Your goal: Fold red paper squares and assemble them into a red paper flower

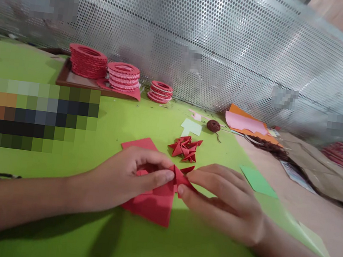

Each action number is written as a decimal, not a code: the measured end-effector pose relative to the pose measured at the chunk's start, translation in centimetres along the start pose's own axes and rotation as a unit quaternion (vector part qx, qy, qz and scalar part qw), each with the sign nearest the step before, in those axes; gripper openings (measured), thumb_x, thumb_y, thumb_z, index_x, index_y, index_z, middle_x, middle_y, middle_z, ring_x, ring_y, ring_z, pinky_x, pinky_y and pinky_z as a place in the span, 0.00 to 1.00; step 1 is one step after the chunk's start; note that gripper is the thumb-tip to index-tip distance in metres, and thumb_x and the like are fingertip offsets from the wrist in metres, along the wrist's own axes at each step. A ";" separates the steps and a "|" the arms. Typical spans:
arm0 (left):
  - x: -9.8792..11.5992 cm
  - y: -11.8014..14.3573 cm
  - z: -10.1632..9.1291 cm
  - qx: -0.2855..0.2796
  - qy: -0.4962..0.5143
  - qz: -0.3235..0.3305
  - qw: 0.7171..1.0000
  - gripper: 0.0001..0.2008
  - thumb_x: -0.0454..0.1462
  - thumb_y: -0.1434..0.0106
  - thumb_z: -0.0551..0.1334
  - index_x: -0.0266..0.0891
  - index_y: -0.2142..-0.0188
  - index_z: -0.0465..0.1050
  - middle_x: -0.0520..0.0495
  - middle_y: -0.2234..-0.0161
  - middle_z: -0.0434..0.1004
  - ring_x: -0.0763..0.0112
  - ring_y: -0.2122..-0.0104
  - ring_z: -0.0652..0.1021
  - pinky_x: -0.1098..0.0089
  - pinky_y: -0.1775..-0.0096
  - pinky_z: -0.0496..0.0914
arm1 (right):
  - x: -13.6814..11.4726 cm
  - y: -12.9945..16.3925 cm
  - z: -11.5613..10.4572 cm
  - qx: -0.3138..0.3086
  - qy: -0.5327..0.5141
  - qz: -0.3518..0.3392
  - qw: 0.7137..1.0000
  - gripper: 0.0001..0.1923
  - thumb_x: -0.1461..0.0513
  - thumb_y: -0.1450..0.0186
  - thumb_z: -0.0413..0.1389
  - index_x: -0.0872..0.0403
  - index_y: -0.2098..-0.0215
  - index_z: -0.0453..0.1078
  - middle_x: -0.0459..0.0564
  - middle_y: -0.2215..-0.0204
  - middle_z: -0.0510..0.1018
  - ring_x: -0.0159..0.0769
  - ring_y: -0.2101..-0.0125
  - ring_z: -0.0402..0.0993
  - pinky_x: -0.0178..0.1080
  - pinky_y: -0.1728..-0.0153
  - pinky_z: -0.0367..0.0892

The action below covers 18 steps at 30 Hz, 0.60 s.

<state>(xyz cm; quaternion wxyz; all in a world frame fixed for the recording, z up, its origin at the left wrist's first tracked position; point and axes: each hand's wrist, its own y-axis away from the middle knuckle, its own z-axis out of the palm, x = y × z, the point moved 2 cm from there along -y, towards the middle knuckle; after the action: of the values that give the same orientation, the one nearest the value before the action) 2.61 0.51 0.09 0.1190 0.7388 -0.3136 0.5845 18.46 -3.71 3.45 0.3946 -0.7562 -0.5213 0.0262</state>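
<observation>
Lime-green tabletop (122,122) carrying a flat red paper sheet (152,203), a pile of folded red paper pieces (185,147), a green paper scrap (258,181), a pale card cut-out (191,127), a brown thread ball (213,125), pink-and-orange sheets (245,123), a brown tray (71,79) and a small stack of red scalloped paper rings (161,91).

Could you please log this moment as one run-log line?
left hand: pinching folded red paper | right hand: pinching same piece | red sheet: underneath

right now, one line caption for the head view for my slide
Both hands, left hand and right hand, pinch a folded red paper piece over red paper sheets on a green table.
</observation>
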 end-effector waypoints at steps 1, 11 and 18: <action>0.0 0.0 -0.1 0.002 -0.002 0.000 1.000 0.07 0.36 0.43 0.56 0.40 0.73 0.72 0.55 0.76 0.73 0.74 0.74 0.71 0.78 0.73 0.64 | 0.0 0.0 0.0 0.006 0.003 -0.009 1.000 0.07 0.70 0.43 0.57 0.55 0.77 0.69 0.46 0.78 0.76 0.30 0.76 0.72 0.31 0.77 0.70; 0.3 0.0 0.1 0.018 -0.025 -0.001 1.000 0.08 0.36 0.43 0.57 0.39 0.77 0.71 0.55 0.79 0.70 0.76 0.77 0.69 0.78 0.74 0.63 | 0.0 0.4 0.6 0.004 -0.016 -0.060 0.998 0.04 0.70 0.44 0.58 0.58 0.75 0.69 0.48 0.77 0.76 0.32 0.76 0.71 0.34 0.76 0.70; 0.1 0.0 0.0 -0.014 -0.090 0.020 0.996 0.09 0.38 0.42 0.55 0.39 0.75 0.71 0.55 0.80 0.67 0.76 0.79 0.66 0.78 0.78 0.59 | 0.8 0.5 1.1 -0.073 -0.308 0.244 0.917 0.12 0.56 0.38 0.53 0.57 0.64 0.64 0.45 0.77 0.73 0.27 0.76 0.70 0.28 0.75 0.67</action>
<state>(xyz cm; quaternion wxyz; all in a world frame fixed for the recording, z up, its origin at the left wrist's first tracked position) 2.57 0.44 0.24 0.0890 0.7803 -0.3455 0.5138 18.75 -2.57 2.66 0.1400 -0.8410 -0.4170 0.3151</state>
